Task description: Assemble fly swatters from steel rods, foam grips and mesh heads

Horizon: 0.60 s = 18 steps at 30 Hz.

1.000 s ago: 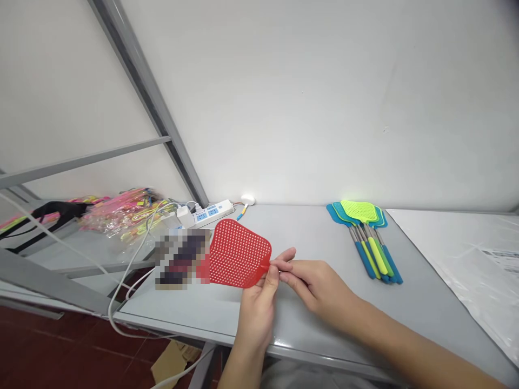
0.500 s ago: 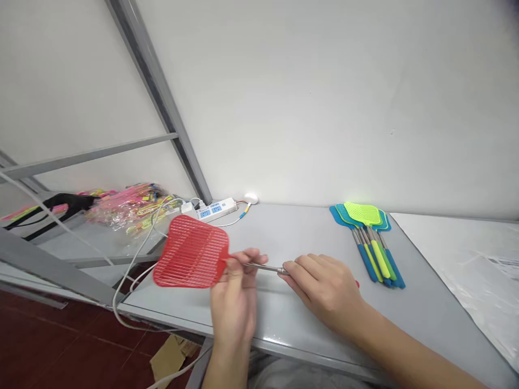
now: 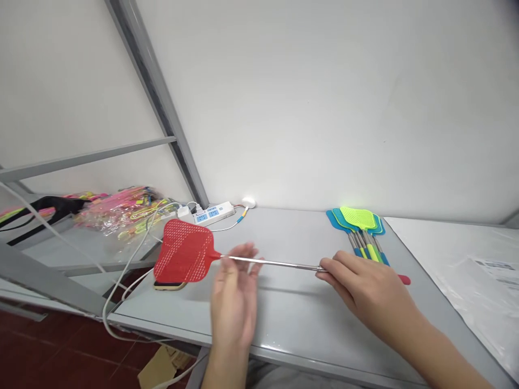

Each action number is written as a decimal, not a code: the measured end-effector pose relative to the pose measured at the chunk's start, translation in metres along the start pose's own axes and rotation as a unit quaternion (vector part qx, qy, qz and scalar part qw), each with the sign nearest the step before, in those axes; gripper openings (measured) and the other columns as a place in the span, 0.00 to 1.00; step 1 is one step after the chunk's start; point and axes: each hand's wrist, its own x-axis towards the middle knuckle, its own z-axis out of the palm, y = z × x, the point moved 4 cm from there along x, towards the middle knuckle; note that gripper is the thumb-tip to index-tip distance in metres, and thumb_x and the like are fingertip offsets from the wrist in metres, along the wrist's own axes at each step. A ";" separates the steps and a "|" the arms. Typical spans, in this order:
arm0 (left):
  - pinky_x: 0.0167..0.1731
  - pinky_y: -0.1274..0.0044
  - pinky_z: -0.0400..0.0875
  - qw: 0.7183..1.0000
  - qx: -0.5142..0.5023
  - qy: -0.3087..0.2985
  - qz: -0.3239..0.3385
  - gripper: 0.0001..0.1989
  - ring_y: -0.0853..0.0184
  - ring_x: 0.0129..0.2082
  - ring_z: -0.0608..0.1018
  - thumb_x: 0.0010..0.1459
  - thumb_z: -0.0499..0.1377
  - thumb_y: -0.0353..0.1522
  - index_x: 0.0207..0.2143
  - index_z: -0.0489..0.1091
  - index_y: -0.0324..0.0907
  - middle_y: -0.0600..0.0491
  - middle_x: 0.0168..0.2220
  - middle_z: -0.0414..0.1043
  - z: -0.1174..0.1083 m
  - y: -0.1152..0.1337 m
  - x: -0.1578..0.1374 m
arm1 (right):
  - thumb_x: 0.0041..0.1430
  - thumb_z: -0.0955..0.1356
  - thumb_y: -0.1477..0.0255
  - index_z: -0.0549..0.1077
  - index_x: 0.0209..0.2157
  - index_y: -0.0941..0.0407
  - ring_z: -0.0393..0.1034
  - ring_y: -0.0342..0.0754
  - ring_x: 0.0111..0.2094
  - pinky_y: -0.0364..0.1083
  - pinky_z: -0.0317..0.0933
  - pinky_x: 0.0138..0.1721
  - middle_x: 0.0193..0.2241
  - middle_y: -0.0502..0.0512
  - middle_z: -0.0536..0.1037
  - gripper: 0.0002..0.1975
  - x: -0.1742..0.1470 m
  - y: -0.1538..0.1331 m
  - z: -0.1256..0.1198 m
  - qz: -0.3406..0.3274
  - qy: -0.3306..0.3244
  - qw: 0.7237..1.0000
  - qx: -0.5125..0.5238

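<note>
A red fly swatter (image 3: 184,251) with a metal rod is held level above the table, its paddle to the left. My left hand (image 3: 234,286) grips the rod near the paddle, thumb in front and fingers curled loosely behind. Farther right, my right hand (image 3: 365,278) is wrapped round the handle. Only the handle's red end shows past that hand; the rest is covered. Behind the right hand lies a stack of green and blue fly swatters (image 3: 359,218), their handles partly hidden by it.
On the grey table (image 3: 284,319) a power strip (image 3: 213,214) with cables sits against the wall. A phone (image 3: 170,286) lies under the red paddle. White plastic sheeting (image 3: 458,248) covers the right side. Colourful bagged items (image 3: 125,210) are piled on the left shelf behind a metal frame.
My right hand has moved right with the handle, and a much longer stretch of metal rod shows between my hands. My left hand stays near the paddle.
</note>
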 end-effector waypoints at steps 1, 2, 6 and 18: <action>0.44 0.68 0.73 0.998 0.017 -0.034 -0.043 0.14 0.62 0.45 0.76 0.59 0.60 0.42 0.37 0.74 0.41 0.47 0.44 0.75 0.006 -0.013 -0.006 | 0.70 0.59 0.68 0.70 0.33 0.55 0.58 0.42 0.23 0.45 0.42 0.25 0.23 0.46 0.67 0.12 0.000 0.000 -0.002 0.004 -0.004 1.000 -0.009; 0.44 0.68 0.72 0.995 0.021 -0.064 -0.079 0.14 0.61 0.46 0.76 0.61 0.58 0.43 0.37 0.74 0.40 0.46 0.43 0.75 0.012 -0.023 -0.013 | 0.70 0.59 0.68 0.70 0.34 0.55 0.58 0.42 0.23 0.45 0.42 0.25 0.23 0.46 0.66 0.13 0.000 -0.001 -0.003 0.005 -0.009 1.000 -0.016; 0.44 0.70 0.72 0.996 0.005 -0.076 -0.055 0.12 0.65 0.41 0.76 0.62 0.58 0.39 0.30 0.71 0.40 0.51 0.37 0.75 0.015 -0.021 -0.015 | 0.70 0.58 0.66 0.69 0.34 0.54 0.58 0.42 0.22 0.45 0.41 0.24 0.22 0.46 0.66 0.13 -0.008 0.000 -0.005 -0.004 -0.030 0.999 -0.025; 0.31 0.73 0.73 0.985 -0.163 0.049 0.021 0.17 0.73 0.22 0.72 0.68 0.47 0.32 0.26 0.65 0.43 0.61 0.23 0.68 -0.013 0.050 0.044 | 0.65 0.62 0.61 0.68 0.27 0.54 0.59 0.43 0.20 0.45 0.48 0.28 0.19 0.47 0.67 0.15 -0.133 0.100 -0.070 -0.028 -0.038 0.978 -0.202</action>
